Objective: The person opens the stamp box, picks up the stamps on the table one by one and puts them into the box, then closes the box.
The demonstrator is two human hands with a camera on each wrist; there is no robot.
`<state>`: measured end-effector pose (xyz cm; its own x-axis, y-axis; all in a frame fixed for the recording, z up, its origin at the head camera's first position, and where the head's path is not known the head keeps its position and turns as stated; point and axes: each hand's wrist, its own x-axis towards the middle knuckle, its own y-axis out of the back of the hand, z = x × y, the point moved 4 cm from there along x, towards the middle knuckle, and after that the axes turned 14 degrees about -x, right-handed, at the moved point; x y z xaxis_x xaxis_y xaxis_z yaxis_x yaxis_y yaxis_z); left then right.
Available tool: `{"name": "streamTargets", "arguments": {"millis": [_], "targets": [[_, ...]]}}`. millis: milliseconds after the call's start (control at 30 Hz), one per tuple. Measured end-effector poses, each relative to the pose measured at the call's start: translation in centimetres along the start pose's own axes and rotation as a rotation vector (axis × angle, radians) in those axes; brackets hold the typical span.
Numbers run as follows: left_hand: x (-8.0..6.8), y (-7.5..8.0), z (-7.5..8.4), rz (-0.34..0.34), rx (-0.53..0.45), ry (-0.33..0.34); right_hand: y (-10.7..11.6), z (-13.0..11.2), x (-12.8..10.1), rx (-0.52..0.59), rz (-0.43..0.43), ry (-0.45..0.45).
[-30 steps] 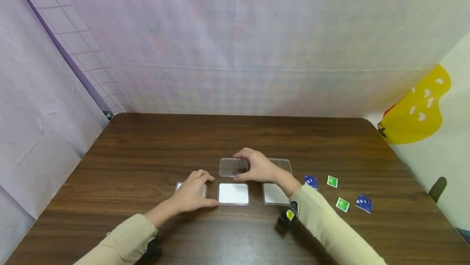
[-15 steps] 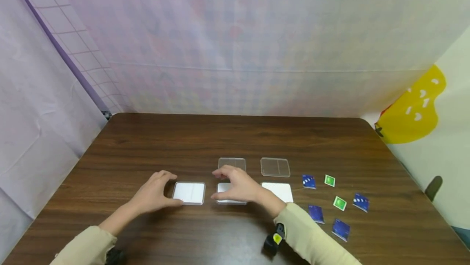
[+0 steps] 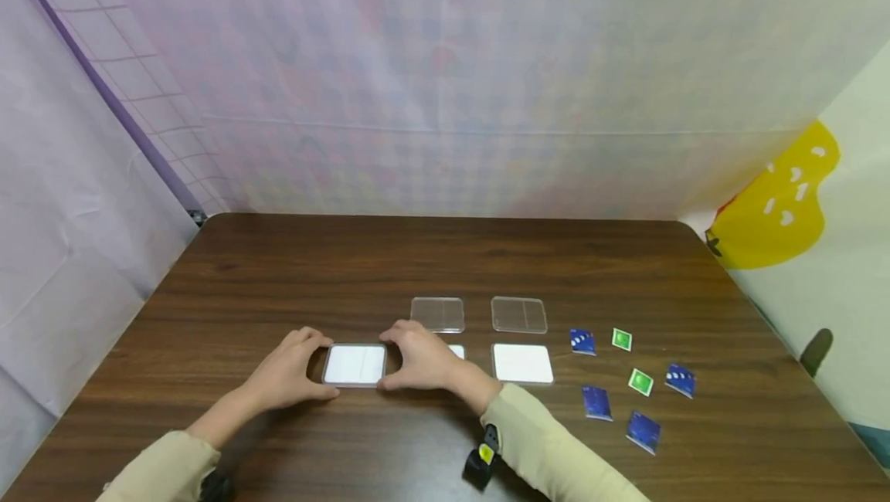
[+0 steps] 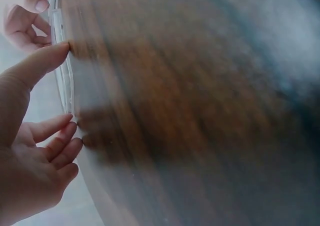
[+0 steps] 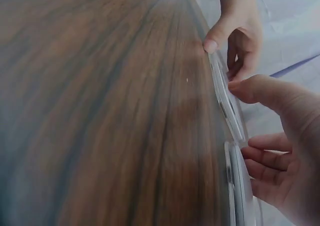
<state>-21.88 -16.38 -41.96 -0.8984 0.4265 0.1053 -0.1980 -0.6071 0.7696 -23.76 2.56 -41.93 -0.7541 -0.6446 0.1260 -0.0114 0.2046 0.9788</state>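
Observation:
A flat clear plastic case (image 3: 354, 364) with a white inside lies on the table, a faint line showing through its top. My left hand (image 3: 288, 371) holds its left side, thumb at the near edge and fingertips at the far edge. At the opposite side, my right hand (image 3: 420, 359) grips the case the same way, thumb near and fingers far. Both thumbs show along the near edge of the case (image 5: 225, 96) in the right wrist view. A second white-filled case (image 3: 456, 351) is mostly hidden under the right hand.
A third white-filled case (image 3: 523, 364) lies further right. Behind are two clear rectangular covers, one in the middle (image 3: 436, 315) and one right (image 3: 519, 315). Several small blue packets (image 3: 582, 341) and two green squares (image 3: 641, 382) lie on the right of the wooden table (image 3: 313, 262).
My right hand has moved left from the clear cover, past the middle case, to the left case's right side. My left hand has shifted left to the case's left side.

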Motion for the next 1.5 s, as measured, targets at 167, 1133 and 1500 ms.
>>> {"name": "streamTargets", "arguments": {"millis": [167, 1133, 1500], "targets": [[0.0, 0.0, 0.0, 0.017, 0.006, -0.014, 0.0, -0.9, 0.4, -0.051, -0.001, 0.002], [0.0, -0.6, 0.1, 0.051, 0.008, -0.011, 0.1, -1.9, 0.9, -0.208, -0.02, 0.013], [-0.1, -0.8, 0.2, 0.077, 0.027, 0.013, 0.6, -2.1, 1.4, -0.232, -0.048, 0.018]]}}
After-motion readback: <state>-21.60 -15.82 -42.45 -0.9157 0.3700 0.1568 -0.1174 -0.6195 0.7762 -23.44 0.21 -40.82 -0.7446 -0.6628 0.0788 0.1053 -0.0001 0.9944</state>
